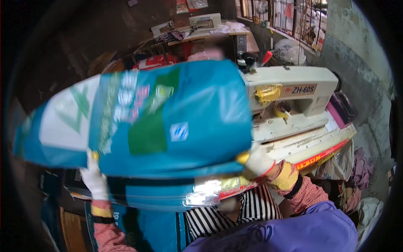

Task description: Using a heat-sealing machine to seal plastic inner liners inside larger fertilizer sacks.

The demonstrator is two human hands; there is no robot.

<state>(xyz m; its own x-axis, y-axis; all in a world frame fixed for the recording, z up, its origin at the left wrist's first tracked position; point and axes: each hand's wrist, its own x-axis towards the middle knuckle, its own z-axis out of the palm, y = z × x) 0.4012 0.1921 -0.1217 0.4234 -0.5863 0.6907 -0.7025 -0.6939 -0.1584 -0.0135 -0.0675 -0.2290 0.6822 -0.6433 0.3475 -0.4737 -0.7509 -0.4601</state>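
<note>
A large blue plastic woven sack (210, 109) with white and green print is stretched out in front of me, a little blurred by motion. My left hand (95, 180), in a white glove, grips its near edge toward the left. At the sack's near right corner, my gloved right hand (257, 161) has hold of it, with a yellow fingertip showing. Just beyond that hand stands a white industrial sewing machine (289, 88), its needle end partly hidden by the sack.
More blue sacks (155, 227) lie by my lap at the left. A dark purple box (342, 109) stands at the machine's right. Farther back are another sewing machine (205, 19) and a clear plastic bag (289, 52) under the barred window. Cloth bundles (362, 166) lie at the right.
</note>
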